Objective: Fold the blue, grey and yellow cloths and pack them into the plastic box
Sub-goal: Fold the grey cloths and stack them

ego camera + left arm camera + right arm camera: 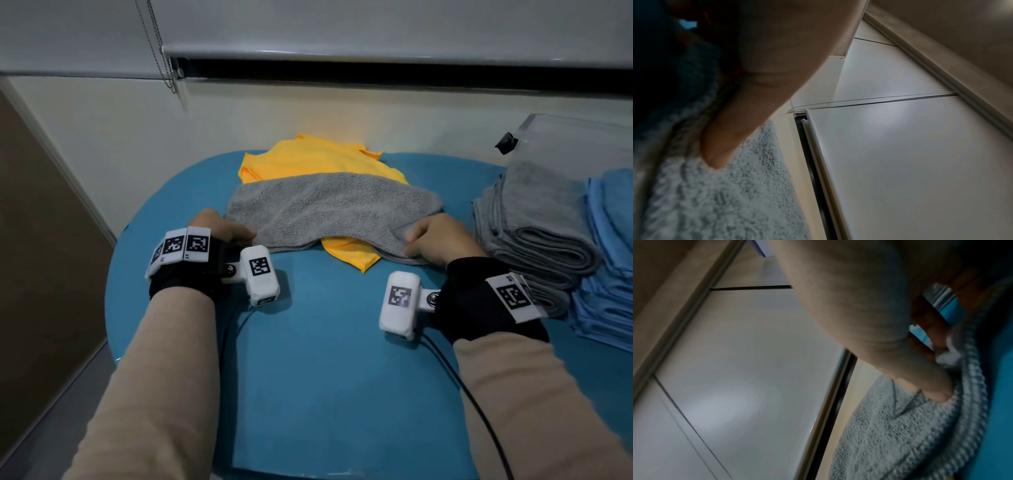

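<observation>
- We are pinching the near left corner of the grey cloth [329,209] with our left hand [219,229], thumb and fingers curled onto its edge.
- We are gripping its near right corner with our right hand [442,243].
- The grey cloth is lying doubled over across the blue table [308,359], covering the middle of the yellow cloth [308,157].
- Folded grey cloths [537,236] and blue cloths [609,274] are sitting stacked at the right, with the plastic box [582,144] behind them.

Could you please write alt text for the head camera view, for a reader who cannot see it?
Two hands, left hand and right hand, pinch the near corners of a grey cloth lying over a yellow cloth on a blue table. Folded grey and blue cloths are stacked at right.
</observation>
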`<state>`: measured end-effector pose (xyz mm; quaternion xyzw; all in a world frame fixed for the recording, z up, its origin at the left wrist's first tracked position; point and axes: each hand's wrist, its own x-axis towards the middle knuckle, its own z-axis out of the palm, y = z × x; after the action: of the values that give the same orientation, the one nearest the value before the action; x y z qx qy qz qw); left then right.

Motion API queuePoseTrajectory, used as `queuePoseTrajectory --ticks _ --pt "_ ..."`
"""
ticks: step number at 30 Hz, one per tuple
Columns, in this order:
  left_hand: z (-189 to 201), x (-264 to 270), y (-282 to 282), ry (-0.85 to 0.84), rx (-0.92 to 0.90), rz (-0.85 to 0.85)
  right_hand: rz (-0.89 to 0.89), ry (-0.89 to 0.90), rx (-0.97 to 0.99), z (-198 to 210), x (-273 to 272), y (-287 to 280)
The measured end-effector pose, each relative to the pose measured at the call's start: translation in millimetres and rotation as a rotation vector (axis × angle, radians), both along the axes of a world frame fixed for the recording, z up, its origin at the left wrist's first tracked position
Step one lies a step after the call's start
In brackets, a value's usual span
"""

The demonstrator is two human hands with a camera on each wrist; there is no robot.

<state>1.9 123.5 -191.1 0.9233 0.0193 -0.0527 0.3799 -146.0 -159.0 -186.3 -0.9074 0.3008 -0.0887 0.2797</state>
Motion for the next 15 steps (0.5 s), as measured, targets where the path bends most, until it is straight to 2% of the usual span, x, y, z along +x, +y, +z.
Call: queuePoseTrajectory --ticks 2,5,8,12,15 --pt "0.5 -2.0 0.5 0.012 -0.033 -0.015 -0.013 -0.004 0.001 -2.1 0.7 -2.6" --pt "-1.0 1.3 0.2 -0.093 -0.165 -0.029 -0.044 -0.09 -0.043 -1.8 0.4 -5.1" --pt "-3.0 4.9 2.2 -0.161 -0.199 -0.017 -0.067 -0.117 -0.089 -0.1 0.4 -4.4" --pt "-4.8 4.1 5.3 -0.071 -0.292 0.042 -0.07 -0.123 -0.1 0.2 -0.5 -3.3" --pt "-4.9 5.1 9.5 -0.037 -0.427 0.095 -0.104 -0.156 -0.103 0.4 -1.0 -3.7"
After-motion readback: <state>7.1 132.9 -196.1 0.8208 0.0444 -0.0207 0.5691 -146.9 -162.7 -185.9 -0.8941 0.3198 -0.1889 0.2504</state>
